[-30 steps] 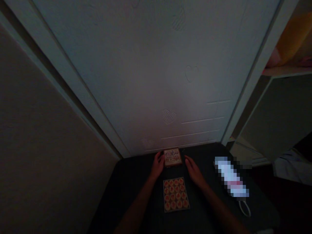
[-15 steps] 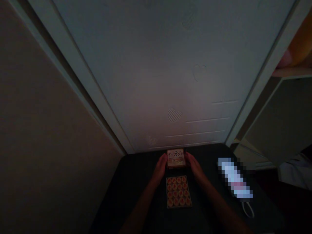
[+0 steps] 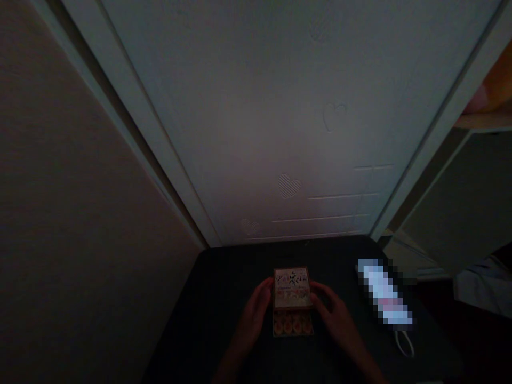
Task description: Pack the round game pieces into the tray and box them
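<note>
A printed box lid point(image 3: 292, 289) is held level between both hands, over the back part of a square tray of round pieces point(image 3: 293, 325). Only the tray's front strip, with several reddish-topped discs, shows below the lid; the rest is covered. My left hand point(image 3: 256, 305) grips the lid's left side. On the lid's right side, my right hand point(image 3: 331, 308) has its fingers and thumb against the edge. The picture is dim.
A dark table point(image 3: 224, 277) stands against a pale panel point(image 3: 256, 133) with embossed hearts. To the right lies a phone-like item point(image 3: 384, 292), blurred out, with a white loop point(image 3: 404, 344). Shelving point(image 3: 490, 121) and light cloth point(image 3: 480, 288) are at the far right.
Both hands have brought the printed lid from behind the tray toward me, and it now covers most of the discs. The camera view has shifted slightly.
</note>
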`<state>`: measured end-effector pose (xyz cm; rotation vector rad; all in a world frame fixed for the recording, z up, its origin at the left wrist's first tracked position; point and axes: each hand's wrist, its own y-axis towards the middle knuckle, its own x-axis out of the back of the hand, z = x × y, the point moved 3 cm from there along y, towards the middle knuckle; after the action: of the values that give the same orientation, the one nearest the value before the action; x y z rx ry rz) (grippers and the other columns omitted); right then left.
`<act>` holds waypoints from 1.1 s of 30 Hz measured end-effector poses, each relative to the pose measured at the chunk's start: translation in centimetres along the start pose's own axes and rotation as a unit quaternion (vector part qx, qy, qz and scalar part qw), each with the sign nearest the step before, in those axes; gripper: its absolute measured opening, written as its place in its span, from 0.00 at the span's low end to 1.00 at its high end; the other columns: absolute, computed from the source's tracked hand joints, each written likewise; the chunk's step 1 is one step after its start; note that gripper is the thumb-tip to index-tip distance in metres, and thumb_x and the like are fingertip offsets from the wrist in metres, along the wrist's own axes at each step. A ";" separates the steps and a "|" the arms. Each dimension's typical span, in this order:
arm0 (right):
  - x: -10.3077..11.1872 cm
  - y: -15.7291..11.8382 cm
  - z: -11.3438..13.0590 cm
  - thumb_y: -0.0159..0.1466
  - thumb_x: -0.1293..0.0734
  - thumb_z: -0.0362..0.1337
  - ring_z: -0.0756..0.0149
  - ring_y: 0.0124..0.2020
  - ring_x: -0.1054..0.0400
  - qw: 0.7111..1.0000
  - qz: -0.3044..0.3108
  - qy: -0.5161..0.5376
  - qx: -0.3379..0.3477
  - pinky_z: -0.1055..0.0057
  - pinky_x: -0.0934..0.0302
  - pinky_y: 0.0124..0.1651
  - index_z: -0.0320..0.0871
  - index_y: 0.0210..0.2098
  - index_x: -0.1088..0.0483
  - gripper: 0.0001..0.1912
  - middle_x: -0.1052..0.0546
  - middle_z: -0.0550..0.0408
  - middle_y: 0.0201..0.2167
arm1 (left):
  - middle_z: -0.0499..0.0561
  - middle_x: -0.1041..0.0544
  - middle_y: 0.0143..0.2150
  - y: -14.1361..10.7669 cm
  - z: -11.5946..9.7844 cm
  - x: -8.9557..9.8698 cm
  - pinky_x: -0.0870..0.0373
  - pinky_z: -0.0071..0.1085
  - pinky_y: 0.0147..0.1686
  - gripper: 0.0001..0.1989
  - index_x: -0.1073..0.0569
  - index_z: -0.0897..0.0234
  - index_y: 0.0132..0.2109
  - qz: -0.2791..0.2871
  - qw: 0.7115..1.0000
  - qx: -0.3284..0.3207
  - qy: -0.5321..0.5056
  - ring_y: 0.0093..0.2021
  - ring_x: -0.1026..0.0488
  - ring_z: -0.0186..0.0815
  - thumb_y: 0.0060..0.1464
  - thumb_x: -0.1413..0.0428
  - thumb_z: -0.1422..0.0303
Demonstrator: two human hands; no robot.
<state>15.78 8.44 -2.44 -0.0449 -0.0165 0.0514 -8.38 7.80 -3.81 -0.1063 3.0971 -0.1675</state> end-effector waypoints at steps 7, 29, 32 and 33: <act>-0.6 -5.3 -6.0 0.54 0.23 0.54 0.46 0.56 0.27 0.997 -0.062 0.049 -0.019 0.58 0.28 0.56 0.45 0.46 0.22 0.26 0.22 0.43 0.55 | 0.58 0.27 0.64 -6.1 1.0 -0.2 0.30 0.48 0.60 0.24 0.23 0.57 0.55 -0.019 1.000 0.004 -0.005 0.64 0.31 0.53 0.55 0.37 0.52; -1.2 -4.5 -6.0 0.62 0.35 0.62 0.47 0.60 0.30 0.995 -0.053 -0.042 -0.068 0.53 0.34 0.61 0.49 0.57 0.27 0.32 0.23 0.48 0.57 | 0.49 0.45 0.74 -6.4 0.4 -6.0 0.44 0.53 0.68 0.32 0.40 0.50 0.71 0.041 0.949 -0.091 0.298 0.72 0.46 0.52 0.61 0.46 0.58; -1.8 -4.5 -6.0 0.63 0.35 0.60 0.47 0.61 0.31 0.994 -0.053 -0.070 -0.065 0.52 0.36 0.62 0.49 0.59 0.28 0.31 0.25 0.48 0.59 | 0.49 0.48 0.75 -6.3 1.0 -4.3 0.45 0.54 0.68 0.37 0.46 0.49 0.73 0.018 0.945 -0.093 0.313 0.73 0.48 0.54 0.61 0.44 0.58; -2.0 -4.4 -6.0 0.64 0.35 0.59 0.47 0.61 0.32 0.994 -0.054 -0.076 -0.059 0.52 0.36 0.63 0.49 0.59 0.29 0.31 0.25 0.48 0.60 | 0.49 0.47 0.75 -6.4 1.5 -3.8 0.45 0.54 0.68 0.37 0.48 0.49 0.74 0.012 0.944 -0.092 0.316 0.72 0.47 0.54 0.61 0.44 0.57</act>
<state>14.11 3.64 -8.27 -0.1576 -0.1733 -0.0543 -4.07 1.61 -4.44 -0.0204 3.7490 0.1189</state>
